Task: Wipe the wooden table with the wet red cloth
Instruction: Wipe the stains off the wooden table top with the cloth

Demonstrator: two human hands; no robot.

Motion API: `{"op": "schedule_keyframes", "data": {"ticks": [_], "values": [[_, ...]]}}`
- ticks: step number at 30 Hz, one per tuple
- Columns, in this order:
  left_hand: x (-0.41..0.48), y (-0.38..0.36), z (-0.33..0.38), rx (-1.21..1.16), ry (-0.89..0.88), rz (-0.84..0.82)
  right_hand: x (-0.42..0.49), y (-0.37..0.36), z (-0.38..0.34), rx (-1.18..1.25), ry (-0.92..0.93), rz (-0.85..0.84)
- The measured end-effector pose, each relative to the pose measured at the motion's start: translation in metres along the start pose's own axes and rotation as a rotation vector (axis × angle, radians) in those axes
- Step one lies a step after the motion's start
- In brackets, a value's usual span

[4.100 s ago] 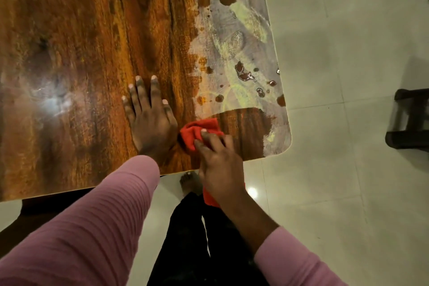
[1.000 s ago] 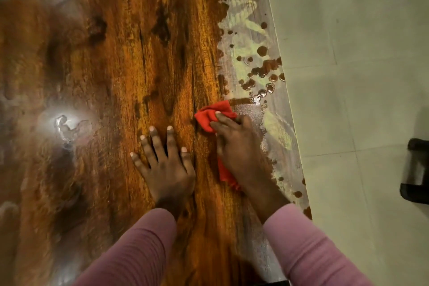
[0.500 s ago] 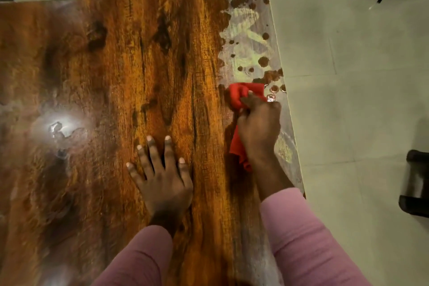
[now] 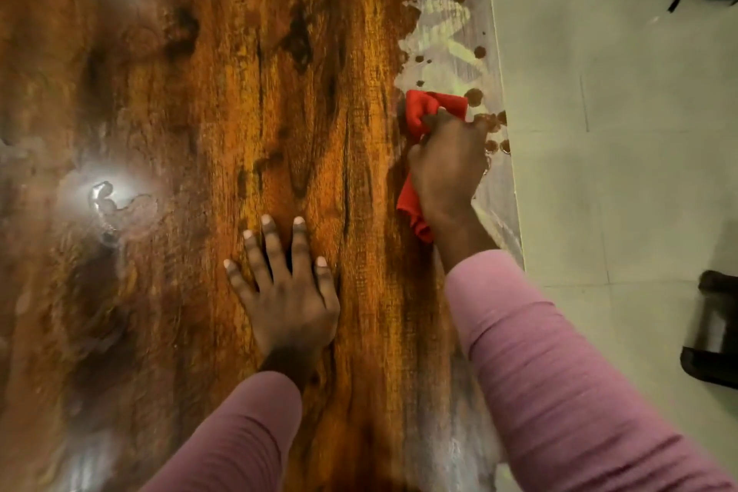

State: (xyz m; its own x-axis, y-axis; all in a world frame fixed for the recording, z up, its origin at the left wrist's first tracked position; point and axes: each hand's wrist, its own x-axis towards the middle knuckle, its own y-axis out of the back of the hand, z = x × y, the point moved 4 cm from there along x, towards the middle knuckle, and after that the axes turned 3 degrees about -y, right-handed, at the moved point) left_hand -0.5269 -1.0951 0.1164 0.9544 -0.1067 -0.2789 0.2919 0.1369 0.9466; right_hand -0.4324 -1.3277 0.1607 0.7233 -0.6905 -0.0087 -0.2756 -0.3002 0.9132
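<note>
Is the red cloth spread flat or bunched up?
Bunched up. The red cloth is crumpled under the right hand, folds poking out ahead of the fingers and a tail trailing behind the wrist.

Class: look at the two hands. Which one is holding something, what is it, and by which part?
The right hand grips the red cloth around its bunched middle; both ends stick out. The left hand lies flat on the table, holding nothing.
</note>
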Motion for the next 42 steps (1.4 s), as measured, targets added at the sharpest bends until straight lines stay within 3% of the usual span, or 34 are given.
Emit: {"op": "schedule_keyframes", "data": {"ticks": [2,5,6,10,12,13,16,18,23,25,29,31,33,36,37,38,42], "values": [[0.000,0.000,0.001,0.007,-0.002,0.000,-0.018,-0.011,-0.019,0.024,0.074,-0.036],[-0.001,-0.001,0.000,0.022,-0.003,-0.013,-0.040,-0.021,-0.029,-0.101,0.536,-0.237],[0.000,-0.002,-0.001,0.021,-0.003,-0.009,-0.030,-0.018,-0.022,-0.117,0.554,-0.238],[0.002,-0.002,-0.002,0.006,-0.013,0.010,0.021,-0.006,0.004,-0.033,0.034,0.013],[0.001,-0.002,-0.002,0.009,-0.012,-0.001,0.016,-0.009,-0.009,-0.031,-0.092,0.081],[0.000,-0.002,-0.002,0.008,-0.009,-0.005,0.011,-0.011,-0.017,-0.004,-0.074,0.060],[0.001,0.001,-0.004,0.003,0.005,-0.020,-0.003,-0.018,-0.022,-0.004,0.310,-0.180],[0.001,0.006,-0.003,-0.003,-0.003,-0.027,0.014,-0.010,-0.012,0.009,0.444,-0.251],[0.019,0.032,-0.002,-0.033,-0.022,0.044,0.046,-0.005,-0.007,-0.044,0.022,-0.038],[0.034,0.039,0.011,-0.055,-0.029,0.067,0.029,-0.009,-0.024,-0.005,-0.025,-0.021],[0.075,0.044,0.050,-0.081,-0.091,0.105,0.010,-0.017,-0.035,-0.006,0.469,-0.263],[0.096,0.043,0.067,-0.050,-0.159,0.109,0.029,-0.011,-0.026,-0.009,0.526,-0.282],[0.116,0.042,0.075,-0.020,-0.215,0.111,0.053,-0.005,-0.013,-0.039,0.330,-0.167],[0.148,0.043,0.082,-0.036,-0.210,0.180,0.070,-0.009,-0.011,0.068,-0.117,0.047],[0.161,0.046,0.084,-0.063,-0.192,0.215,0.069,-0.014,-0.020,0.080,-0.168,0.069],[0.173,0.048,0.087,-0.090,-0.172,0.248,0.066,-0.021,-0.032,0.061,-0.127,0.068],[0.208,0.055,0.102,-0.110,-0.141,0.300,0.056,-0.036,-0.060,0.060,0.405,-0.164]]}}
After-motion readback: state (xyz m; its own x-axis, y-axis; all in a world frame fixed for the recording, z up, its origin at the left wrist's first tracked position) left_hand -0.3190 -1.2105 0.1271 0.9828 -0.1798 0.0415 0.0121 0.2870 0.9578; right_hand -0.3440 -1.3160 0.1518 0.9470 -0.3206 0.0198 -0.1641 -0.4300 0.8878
